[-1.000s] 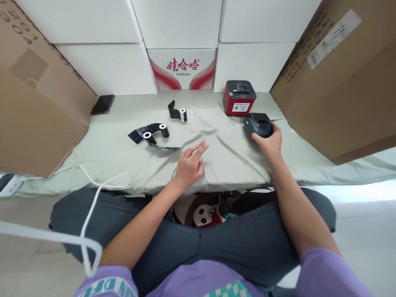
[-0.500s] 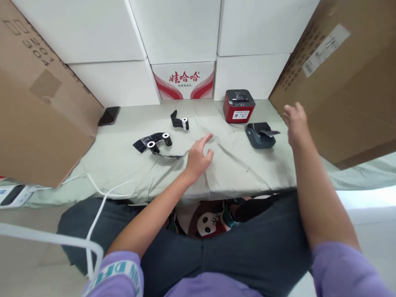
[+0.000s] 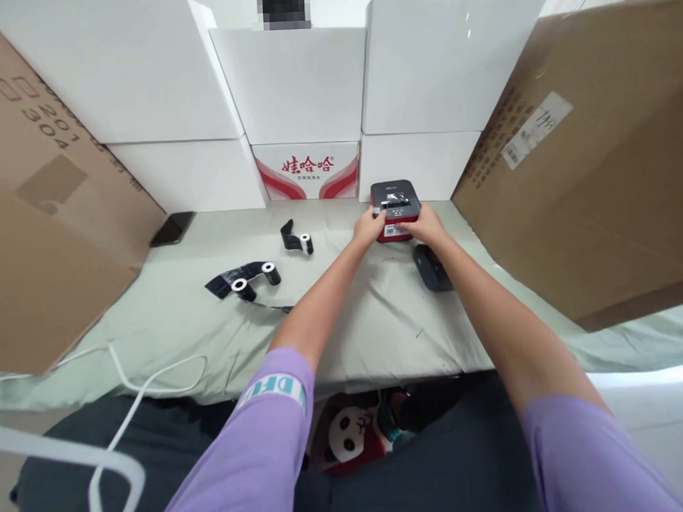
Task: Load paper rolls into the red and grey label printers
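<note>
A pale green cloth (image 3: 373,345) is covering the table (image 3: 335,369), wrinkling across the middle, and the floor (image 3: 666,430) is showing at the lower right. White boxes (image 3: 289,85) are standing stacked along the back.

Near the back, left of centre, a small roll (image 3: 306,244) is trailing a dark strip; closer to the front, two black rolls (image 3: 244,290) are lying near each other with more strip, one end running toward the left forearm (image 3: 321,310). A phone (image 3: 173,229) is lying by the left carton (image 3: 51,223), and a white cable (image 3: 189,387) is looping over the front edge. The right forearm (image 3: 472,280) is hiding part of a dark device (image 3: 430,271).

The left carton and the right carton (image 3: 588,200) are flanking the table; a box with red lettering (image 3: 308,171) is sitting low in the stack — their contents are staying out of sight. In front of the stack, right of centre, the left hand (image 3: 368,226) and right hand (image 3: 427,223) are grasping a red-and-black device (image 3: 397,210) from both sides, fingers closing on it; a glossy strip (image 3: 395,198) is showing at its top.
</note>
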### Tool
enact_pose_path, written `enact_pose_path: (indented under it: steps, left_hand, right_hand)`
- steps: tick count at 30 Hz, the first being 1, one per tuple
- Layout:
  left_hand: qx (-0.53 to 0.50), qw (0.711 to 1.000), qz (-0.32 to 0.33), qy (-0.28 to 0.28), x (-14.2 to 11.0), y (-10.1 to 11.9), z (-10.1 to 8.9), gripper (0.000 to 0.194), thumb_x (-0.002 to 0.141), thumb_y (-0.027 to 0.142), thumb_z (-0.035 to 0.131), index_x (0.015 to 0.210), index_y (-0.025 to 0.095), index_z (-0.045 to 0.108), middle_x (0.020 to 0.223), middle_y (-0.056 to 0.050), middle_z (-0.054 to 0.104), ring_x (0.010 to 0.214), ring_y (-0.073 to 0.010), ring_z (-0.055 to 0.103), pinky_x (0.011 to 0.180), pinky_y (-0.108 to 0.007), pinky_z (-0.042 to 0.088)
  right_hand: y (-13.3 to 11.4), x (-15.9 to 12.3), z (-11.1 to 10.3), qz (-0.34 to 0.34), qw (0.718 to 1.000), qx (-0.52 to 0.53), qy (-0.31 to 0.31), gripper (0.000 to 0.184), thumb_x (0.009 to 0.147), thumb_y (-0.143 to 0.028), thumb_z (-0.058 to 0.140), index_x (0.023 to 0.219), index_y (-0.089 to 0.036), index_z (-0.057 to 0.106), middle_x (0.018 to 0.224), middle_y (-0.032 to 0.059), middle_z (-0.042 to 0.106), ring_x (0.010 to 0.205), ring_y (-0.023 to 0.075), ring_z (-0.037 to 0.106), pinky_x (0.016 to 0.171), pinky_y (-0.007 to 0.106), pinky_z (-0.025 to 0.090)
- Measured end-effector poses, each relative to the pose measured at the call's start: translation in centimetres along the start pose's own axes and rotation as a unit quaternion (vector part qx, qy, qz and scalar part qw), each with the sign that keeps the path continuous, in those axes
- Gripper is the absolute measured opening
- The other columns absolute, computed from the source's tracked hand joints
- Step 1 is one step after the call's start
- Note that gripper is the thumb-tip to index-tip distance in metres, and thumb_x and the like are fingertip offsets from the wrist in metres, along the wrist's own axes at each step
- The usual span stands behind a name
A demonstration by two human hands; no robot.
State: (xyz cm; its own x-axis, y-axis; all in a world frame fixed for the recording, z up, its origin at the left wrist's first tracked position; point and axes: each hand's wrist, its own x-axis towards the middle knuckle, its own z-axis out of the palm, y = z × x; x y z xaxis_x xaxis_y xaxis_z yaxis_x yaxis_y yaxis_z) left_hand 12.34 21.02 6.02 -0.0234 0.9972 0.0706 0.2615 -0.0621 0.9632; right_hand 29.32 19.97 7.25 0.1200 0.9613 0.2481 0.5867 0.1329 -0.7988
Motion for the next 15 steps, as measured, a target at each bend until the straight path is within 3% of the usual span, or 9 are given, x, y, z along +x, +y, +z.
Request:
enact_pose_path:
  steps: [4, 8, 12, 15]
  left_hand:
    - [0.065, 0.994, 0.080, 0.041, -5.6, -0.1, -4.4, 0.041, 0.101, 0.038, 0.056, 0.135, 0.021, 0.070, 0.125, -0.012, 0.078, 0.124, -0.0305, 0.068, 0.107, -0.036, 0.046]
    - [0.126, 0.986, 0.076, 0.080, -12.9, -0.6, -8.0, 0.046, 0.099, 0.045, 0.060, 0.136, 0.022, 0.072, 0.112, -0.012, 0.081, 0.113, -0.0315, 0.072, 0.102, -0.037, 0.049]
    - [0.136, 0.985, 0.056, 0.086, -18.0, -2.3, -9.3, 0.043, 0.100, 0.046, 0.056, 0.134, 0.025, 0.073, 0.112, -0.012, 0.082, 0.113, -0.0342, 0.073, 0.102, -0.042, 0.051]
    - [0.105, 0.989, 0.019, 0.100, -19.0, -3.3, -9.3, 0.043, 0.102, 0.044, 0.052, 0.133, 0.024, 0.074, 0.128, -0.013, 0.078, 0.127, -0.0370, 0.068, 0.109, -0.047, 0.048]
  right_hand:
    - [-2.8, -5.7, 0.3, -0.059, 0.997, -0.037, 0.017, 0.064, 0.064, -0.038, 0.086, 0.120, -0.017, 0.061, 0.116, 0.0139, 0.075, 0.110, 0.0364, 0.070, 0.101, 0.053, 0.056]
    - [-5.5, -13.2, 1.2, -0.048, 0.997, -0.056, -0.011, 0.054, 0.071, -0.042, 0.082, 0.115, -0.019, 0.063, 0.110, 0.0145, 0.076, 0.103, 0.0371, 0.072, 0.092, 0.051, 0.057]
    - [-6.1, -17.6, 2.2, -0.010, 0.997, -0.061, -0.049, 0.053, 0.070, -0.039, 0.084, 0.112, -0.018, 0.062, 0.104, 0.0145, 0.077, 0.096, 0.0359, 0.073, 0.085, 0.047, 0.058]
    - [-5.6, -18.5, 3.1, -0.015, 0.997, -0.048, -0.062, 0.055, 0.069, -0.036, 0.084, 0.116, -0.019, 0.061, 0.106, 0.0141, 0.077, 0.097, 0.0350, 0.073, 0.085, 0.046, 0.058]
